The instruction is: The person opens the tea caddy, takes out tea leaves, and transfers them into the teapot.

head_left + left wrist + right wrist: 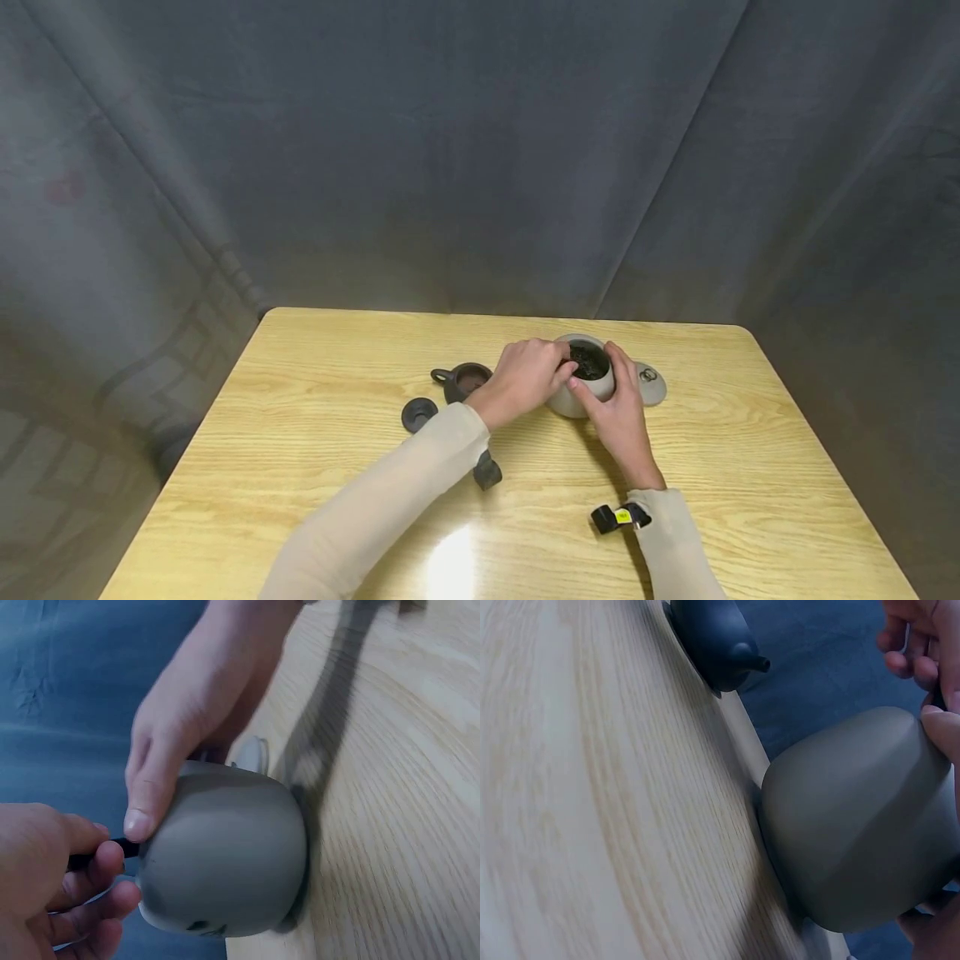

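Note:
A grey round jar (572,405) stands upright toward the back of the table, with dark loose tea leaves (591,360) inside. My right hand (621,410) grips it by the rim and side, thumb at the near edge and fingers around the right. Over the left part of the mouth, my left hand (527,368) pinches a slim black handle (129,847) between thumb and fingers. Whatever lies at the handle's far end is hidden by the jar and my hands. In the right wrist view the jar's smooth wall (855,817) fills the lower right.
Left of the jar sits an uncovered dark teapot (471,380), partly behind my left wrist. Its round dark lid (418,413) lies in front of it. A grey jar lid (651,387) with a ring-like knob rests right of the jar. Dark curtains hang behind the wooden table (360,350).

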Demonstrator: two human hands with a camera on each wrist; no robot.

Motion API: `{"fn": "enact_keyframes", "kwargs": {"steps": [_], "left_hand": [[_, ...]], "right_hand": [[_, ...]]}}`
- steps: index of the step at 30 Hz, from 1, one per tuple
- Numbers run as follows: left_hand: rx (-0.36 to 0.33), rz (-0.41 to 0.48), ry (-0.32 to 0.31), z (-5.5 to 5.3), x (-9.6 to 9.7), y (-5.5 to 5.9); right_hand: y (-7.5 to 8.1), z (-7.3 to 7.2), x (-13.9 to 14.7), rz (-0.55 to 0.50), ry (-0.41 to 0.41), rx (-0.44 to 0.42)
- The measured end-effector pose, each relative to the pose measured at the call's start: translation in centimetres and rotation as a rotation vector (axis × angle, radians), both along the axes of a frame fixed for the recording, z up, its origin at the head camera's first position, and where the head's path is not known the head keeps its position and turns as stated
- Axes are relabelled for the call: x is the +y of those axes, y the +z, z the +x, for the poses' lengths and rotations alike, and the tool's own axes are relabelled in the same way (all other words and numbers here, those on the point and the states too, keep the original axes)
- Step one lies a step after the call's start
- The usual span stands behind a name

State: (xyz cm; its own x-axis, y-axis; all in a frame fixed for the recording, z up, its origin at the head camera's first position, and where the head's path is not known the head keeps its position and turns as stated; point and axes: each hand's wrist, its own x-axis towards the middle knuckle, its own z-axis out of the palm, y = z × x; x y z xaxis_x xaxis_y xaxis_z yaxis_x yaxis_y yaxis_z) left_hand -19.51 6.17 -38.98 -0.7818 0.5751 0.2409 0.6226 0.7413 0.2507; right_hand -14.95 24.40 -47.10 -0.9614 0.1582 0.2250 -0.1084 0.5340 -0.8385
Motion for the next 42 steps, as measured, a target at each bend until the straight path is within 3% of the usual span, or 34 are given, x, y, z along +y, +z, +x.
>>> {"fn": "enact_keyframes", "kwargs": {"steps": [7, 17, 29, 42], "left_hand": [[-0.15, 0.087, 0.0, 0.0, -0.5, 0.1], [-0.298, 0.346, 0.034, -1.2, -2.5, 0.5], [-0.336, 0.477, 0.095, -2.3, -4.5, 0.6], [-0.448, 0.589, 0.15, -2.6, -6.0, -0.4]], "right_hand": [[-0.2, -0.2, -0.1, 0.004, 0.009, -0.004], [-0.3, -0.3, -0.3, 0.001, -0.002, 0.006], [-0.4, -0.4, -0.2, -0.006, -0.004, 0.008], [-0.4, -0.4, -0.1, -0.009, -0.012, 0.002]]}}
